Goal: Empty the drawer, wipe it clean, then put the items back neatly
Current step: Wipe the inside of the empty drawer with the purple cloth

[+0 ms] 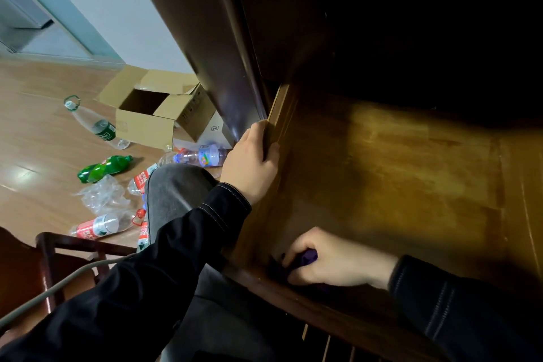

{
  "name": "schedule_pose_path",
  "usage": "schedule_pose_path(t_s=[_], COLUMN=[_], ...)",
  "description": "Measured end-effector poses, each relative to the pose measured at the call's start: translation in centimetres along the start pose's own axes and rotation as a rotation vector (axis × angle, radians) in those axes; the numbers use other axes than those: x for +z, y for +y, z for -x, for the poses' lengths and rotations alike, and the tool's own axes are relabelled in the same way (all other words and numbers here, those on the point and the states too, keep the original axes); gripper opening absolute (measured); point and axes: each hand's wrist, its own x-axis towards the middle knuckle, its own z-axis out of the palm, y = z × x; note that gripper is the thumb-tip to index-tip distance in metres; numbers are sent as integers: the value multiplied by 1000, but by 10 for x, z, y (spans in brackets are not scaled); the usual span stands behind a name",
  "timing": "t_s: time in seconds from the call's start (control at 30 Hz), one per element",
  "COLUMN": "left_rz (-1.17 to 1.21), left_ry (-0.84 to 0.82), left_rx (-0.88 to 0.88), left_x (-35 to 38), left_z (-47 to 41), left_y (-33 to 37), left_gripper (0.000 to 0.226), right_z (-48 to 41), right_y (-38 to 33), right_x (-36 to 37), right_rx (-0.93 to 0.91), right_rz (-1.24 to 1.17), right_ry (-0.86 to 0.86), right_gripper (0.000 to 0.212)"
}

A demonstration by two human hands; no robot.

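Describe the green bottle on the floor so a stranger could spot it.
Start at the open cardboard box on the floor, left of the drawer. Just nearer the camera lies the green bottle, on its side. Its neighbours are clear plastic; it alone is green throughout.

Scanning for print now. In the lower left of the frame, the red-label bottle carries white characters, too blurred for me to read. A second red-label bottle, up and to its right, is the same: white characters, nothing legible. At left centre, the green-label bottle shows white marks but no word I can make out. The purple-label bottle has a colourful emblem and no readable text. The cardboard box has dark print on its side, too small. The white box bears 1 small tag, illegible.
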Motion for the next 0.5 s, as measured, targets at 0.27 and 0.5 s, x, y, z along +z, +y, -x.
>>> schedule_pose_path(t_s=[0.27, 0.5], left_rz=[48, 58], left_ry=[5, -13], left_rx=[-18, -50], left_x=[-3, -6], left_z=[3, 5], left_y=[1, 8], left_gripper=[44, 51], right_z=[9, 14], right_y=[-20, -29], right_x=[-1, -3], right_rx=[-172, -215], right_rz=[-96, -224], right_ry=[37, 10], right_gripper=[13, 14])
